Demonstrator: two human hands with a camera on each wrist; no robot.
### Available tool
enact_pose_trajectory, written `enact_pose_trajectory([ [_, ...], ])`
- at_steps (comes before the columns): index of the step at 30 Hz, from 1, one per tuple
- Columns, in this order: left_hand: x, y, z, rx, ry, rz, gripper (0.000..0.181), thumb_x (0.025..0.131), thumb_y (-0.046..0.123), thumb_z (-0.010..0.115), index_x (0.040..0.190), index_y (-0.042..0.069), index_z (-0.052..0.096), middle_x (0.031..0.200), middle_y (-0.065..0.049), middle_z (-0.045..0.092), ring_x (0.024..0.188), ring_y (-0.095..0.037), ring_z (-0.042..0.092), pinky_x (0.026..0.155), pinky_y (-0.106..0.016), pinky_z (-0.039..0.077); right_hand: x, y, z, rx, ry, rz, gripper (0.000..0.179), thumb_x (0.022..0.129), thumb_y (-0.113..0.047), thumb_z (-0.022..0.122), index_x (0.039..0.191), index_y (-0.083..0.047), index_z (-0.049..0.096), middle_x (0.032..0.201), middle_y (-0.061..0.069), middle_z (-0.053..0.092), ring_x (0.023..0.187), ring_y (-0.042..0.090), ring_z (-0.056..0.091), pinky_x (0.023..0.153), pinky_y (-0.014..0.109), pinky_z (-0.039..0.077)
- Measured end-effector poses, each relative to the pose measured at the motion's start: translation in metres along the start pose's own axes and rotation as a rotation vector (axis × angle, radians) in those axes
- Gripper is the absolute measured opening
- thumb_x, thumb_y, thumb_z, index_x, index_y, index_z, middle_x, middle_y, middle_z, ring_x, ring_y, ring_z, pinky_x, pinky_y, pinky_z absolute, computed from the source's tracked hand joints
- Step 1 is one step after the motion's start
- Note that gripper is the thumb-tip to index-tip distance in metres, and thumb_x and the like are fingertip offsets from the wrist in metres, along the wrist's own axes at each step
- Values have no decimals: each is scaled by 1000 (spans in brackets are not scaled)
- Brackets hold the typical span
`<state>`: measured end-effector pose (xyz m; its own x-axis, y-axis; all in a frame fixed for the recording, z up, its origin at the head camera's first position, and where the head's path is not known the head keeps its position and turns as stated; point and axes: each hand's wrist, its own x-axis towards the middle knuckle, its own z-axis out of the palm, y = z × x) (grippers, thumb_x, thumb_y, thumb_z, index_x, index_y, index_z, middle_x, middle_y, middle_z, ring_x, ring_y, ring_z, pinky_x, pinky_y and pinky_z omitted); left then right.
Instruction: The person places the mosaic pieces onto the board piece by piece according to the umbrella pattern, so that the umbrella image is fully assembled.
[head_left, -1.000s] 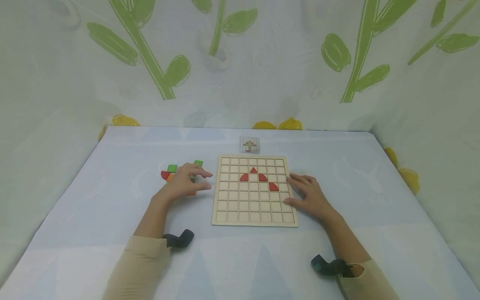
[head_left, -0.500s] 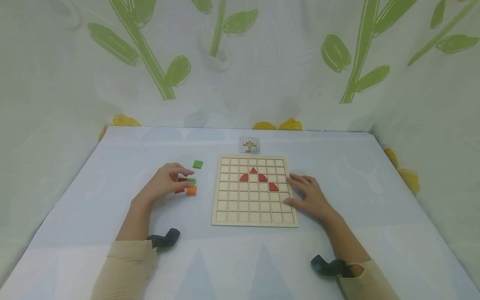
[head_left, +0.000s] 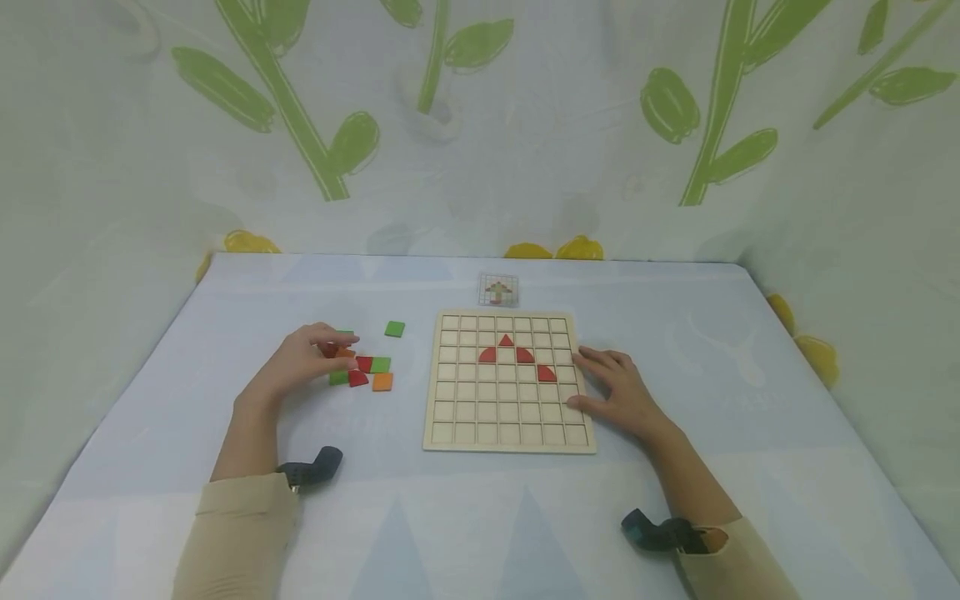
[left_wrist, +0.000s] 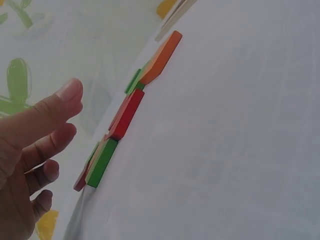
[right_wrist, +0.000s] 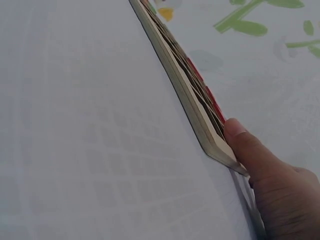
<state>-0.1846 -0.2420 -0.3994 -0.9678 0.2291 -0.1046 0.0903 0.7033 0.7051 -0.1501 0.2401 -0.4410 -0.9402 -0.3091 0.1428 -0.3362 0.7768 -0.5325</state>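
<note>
My left hand (head_left: pixel 303 358) hovers over the left side of a loose group of flat tiles, thumb and fingers apart, with nothing between them. Around it lie a green square (head_left: pixel 381 365), an orange square (head_left: pixel 382 382) and a red quarter-round (head_left: pixel 357 378); the hand covers part of the group. In the left wrist view, a green tile (left_wrist: pixel 102 164) and a red tile (left_wrist: pixel 127 115) show edge-on beyond the fingers. My right hand (head_left: pixel 618 390) rests at the right edge of a wooden grid board (head_left: pixel 510 451), its thumb (right_wrist: pixel 242 142) on the rim.
Red pieces sit in the board's upper cells, among them a triangle (head_left: pixel 506 341) and a quarter-round (head_left: pixel 547 373). Behind the board lies a small pattern card (head_left: pixel 498 290). One green square (head_left: pixel 394 329) lies apart from the group.
My left hand has moved left, away from the board and back across the tiles, uncovering the orange, green and red ones. The right hand and board have stayed put.
</note>
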Motion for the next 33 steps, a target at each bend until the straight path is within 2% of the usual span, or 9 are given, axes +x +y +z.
enact_pose_trajectory([
  [4,-1,-3,-3,9,6,-58,49,81,37,73,124,14,63,108,-8,58,103,-26,46,78,-35,42,0,-1,0,-12,-3,5,72,76,-40,76,136,-9,50,146,11,41,130,38,30,102,59,27],
  [8,-4,-5,-6,13,17,-116,55,80,43,73,126,15,62,115,-10,56,110,-31,42,84,-42,42,0,-1,-1,-11,-3,4,72,76,-39,76,137,-9,50,146,11,41,130,38,30,102,59,27],
  [11,-6,-7,-7,20,27,-146,54,81,42,72,126,14,61,120,-11,55,114,-34,40,89,-49,42,0,-2,-1,-1,0,0,72,75,-38,77,136,-9,50,146,11,41,130,38,30,102,59,27],
  [17,-6,-16,-7,46,57,-182,52,84,34,70,129,11,58,124,-15,53,113,-35,41,89,-51,41,-1,-2,-1,1,0,-7,72,76,-37,76,136,-8,51,146,12,41,129,37,31,102,59,27],
  [22,-6,-22,-5,76,78,-196,51,86,33,68,131,12,57,124,-16,52,111,-34,42,88,-50,42,-1,0,1,-4,-1,-13,71,76,-37,76,136,-8,50,146,11,41,129,36,31,101,58,27],
  [29,-7,-25,-4,122,108,-172,47,87,31,66,128,10,59,120,-17,54,104,-33,44,80,-44,40,0,1,1,-12,12,-23,72,75,-38,77,136,-9,51,145,11,42,129,37,31,101,58,28],
  [33,-7,-26,-5,95,92,-175,45,90,28,62,130,10,57,123,-17,52,110,-35,43,87,-50,40,0,0,1,-11,10,-19,72,75,-38,77,136,-9,51,146,11,42,129,37,31,102,58,28],
])
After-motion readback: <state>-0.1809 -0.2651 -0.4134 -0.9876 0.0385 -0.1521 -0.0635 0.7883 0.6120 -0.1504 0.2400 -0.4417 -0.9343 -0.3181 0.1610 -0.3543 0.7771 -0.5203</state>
